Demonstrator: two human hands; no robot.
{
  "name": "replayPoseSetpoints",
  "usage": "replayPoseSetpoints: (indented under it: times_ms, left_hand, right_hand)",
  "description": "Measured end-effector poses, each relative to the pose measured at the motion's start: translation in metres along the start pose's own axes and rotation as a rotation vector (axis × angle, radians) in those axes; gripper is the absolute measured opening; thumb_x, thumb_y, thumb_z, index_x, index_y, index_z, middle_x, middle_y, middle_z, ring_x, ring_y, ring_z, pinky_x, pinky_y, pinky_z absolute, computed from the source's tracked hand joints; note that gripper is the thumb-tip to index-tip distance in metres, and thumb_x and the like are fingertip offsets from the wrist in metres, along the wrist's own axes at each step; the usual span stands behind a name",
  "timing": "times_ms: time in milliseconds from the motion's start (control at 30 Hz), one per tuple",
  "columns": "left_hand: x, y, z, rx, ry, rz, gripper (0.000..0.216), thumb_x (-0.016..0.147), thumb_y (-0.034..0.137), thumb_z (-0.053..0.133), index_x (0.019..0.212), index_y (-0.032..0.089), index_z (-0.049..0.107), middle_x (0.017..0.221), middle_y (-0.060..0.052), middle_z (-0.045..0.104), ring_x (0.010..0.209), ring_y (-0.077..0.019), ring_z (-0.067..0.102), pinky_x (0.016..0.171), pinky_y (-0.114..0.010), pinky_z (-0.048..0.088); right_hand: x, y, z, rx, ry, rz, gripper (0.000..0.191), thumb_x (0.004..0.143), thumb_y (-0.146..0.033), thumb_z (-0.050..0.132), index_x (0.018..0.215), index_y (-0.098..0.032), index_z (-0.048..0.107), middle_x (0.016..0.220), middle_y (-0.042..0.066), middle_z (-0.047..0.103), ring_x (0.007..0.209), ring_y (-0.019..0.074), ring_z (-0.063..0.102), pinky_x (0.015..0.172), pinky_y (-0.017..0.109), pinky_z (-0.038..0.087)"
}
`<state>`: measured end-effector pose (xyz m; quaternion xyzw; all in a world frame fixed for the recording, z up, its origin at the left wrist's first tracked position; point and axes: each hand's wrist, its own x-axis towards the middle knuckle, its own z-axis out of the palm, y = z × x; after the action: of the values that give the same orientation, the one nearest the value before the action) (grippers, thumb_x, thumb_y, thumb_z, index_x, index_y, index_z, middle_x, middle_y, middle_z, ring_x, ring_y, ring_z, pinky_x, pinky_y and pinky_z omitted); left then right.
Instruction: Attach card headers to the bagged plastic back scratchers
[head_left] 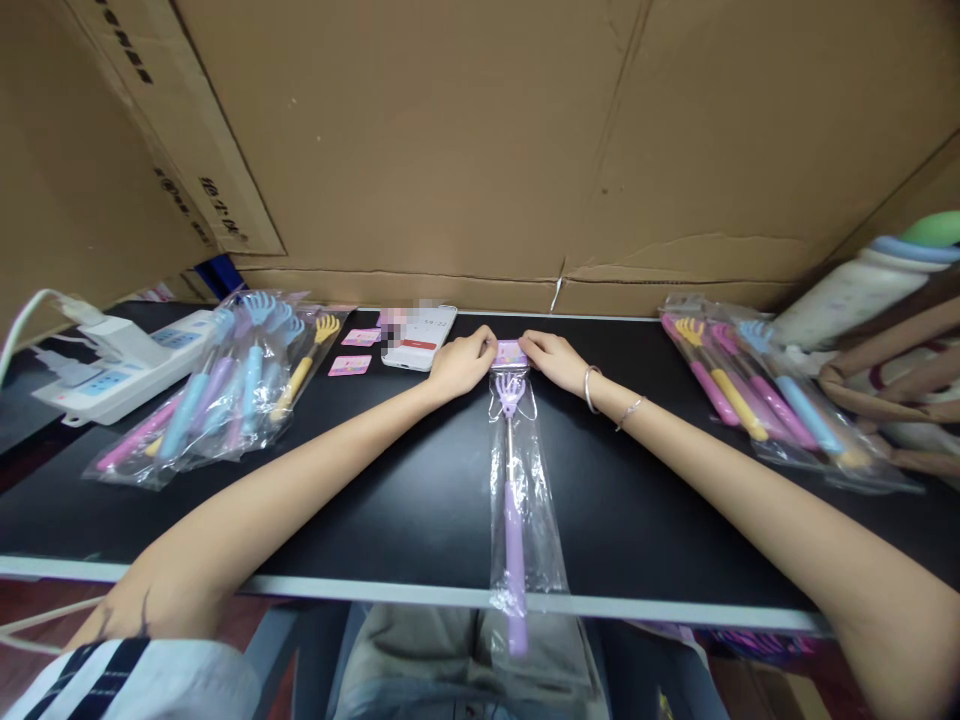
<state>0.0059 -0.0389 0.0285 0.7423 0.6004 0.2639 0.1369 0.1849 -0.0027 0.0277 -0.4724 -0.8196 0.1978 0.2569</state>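
A purple back scratcher [514, 520] lies in a clear plastic bag [536, 500] down the middle of the black table [637, 500], its handle hanging over the near edge. A small pink card [511, 352] sits at the bag's far end. My left hand [461, 363] pinches the card's left side with curled fingers. My right hand [551, 358], with a bracelet on its wrist, pinches the card's right side.
A heap of bagged scratchers [225, 390] lies at left, another heap [757, 390] at right. A white phone [418, 336] and two pink cards [354, 352] lie behind my left hand. A white power strip [112, 370] sits far left. Cardboard [480, 140] walls the back.
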Motion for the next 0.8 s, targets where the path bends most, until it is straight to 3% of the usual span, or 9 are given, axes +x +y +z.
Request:
replayPoseSetpoints:
  times_ms: [100,233,400,800]
  left_hand:
    - [-0.002,0.000,-0.003,0.166,-0.019,0.047,0.030,0.094,0.038,0.032,0.099,0.023,0.058,0.088,-0.006,0.069,0.083,-0.0235,0.064,0.074,-0.030,0.044]
    - [-0.004,-0.001,-0.005,0.366,-0.024,0.111,0.036,0.094,0.036,0.029,0.100,0.019,0.060,0.089,-0.010,0.070,0.084,-0.0259,0.065,0.073,-0.032,0.045]
    - [-0.005,-0.001,-0.003,0.425,0.000,0.116,0.035,0.094,0.035,0.031,0.101,0.018,0.061,0.090,-0.012,0.070,0.084,-0.0264,0.066,0.073,-0.033,0.045]
    - [-0.004,-0.002,-0.001,0.422,0.004,0.111,0.035,0.094,0.035,0.032,0.101,0.019,0.062,0.091,-0.011,0.070,0.083,-0.0246,0.065,0.073,-0.031,0.045]
  right_hand:
    - [-0.001,-0.002,-0.002,-0.068,-0.017,-0.005,0.032,0.090,-0.038,0.034,0.068,-0.019,0.049,0.066,0.000,0.055,0.063,0.0137,0.048,0.063,0.026,0.033]
    - [-0.007,-0.010,-0.002,-0.340,-0.032,0.031,0.034,0.091,-0.038,0.035,0.079,-0.020,0.060,0.074,0.005,0.062,0.071,0.0177,0.054,0.062,0.027,0.031]
    - [-0.013,-0.019,0.000,-0.596,-0.030,0.036,0.040,0.094,-0.040,0.031,0.092,-0.019,0.065,0.085,0.011,0.066,0.080,0.0221,0.060,0.062,0.029,0.031]
    - [-0.012,-0.021,0.002,-0.661,-0.056,0.028,0.042,0.096,-0.038,0.029,0.098,-0.017,0.065,0.091,0.014,0.067,0.083,0.0239,0.063,0.064,0.031,0.034]
